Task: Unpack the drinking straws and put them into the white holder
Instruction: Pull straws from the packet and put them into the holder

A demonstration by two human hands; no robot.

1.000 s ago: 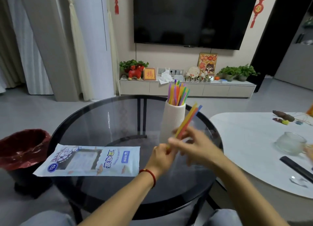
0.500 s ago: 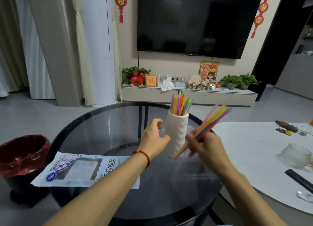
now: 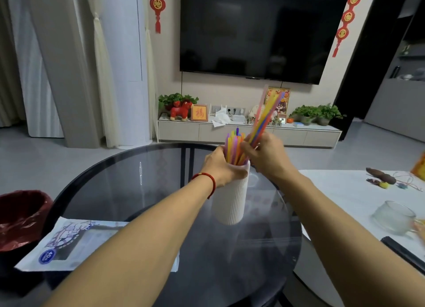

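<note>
Left hand (image 3: 222, 166) is wrapped around the rim of the white holder (image 3: 231, 198); right hand (image 3: 264, 156) pinches a loose straw bundle (image 3: 264, 117) angled above the mouth. Risk: incoming tips jam against the standing straws (image 3: 233, 149), splaying or tipping the holder on the slick glass table (image 3: 147, 191). Empty packet (image 3: 76, 240) lies left; living room, TV (image 3: 259, 28) behind.

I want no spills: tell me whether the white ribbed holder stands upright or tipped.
Tipped slightly: the white ribbed holder leans right at its top, gripped near the rim by the left hand; coloured straws stand inside.
</note>
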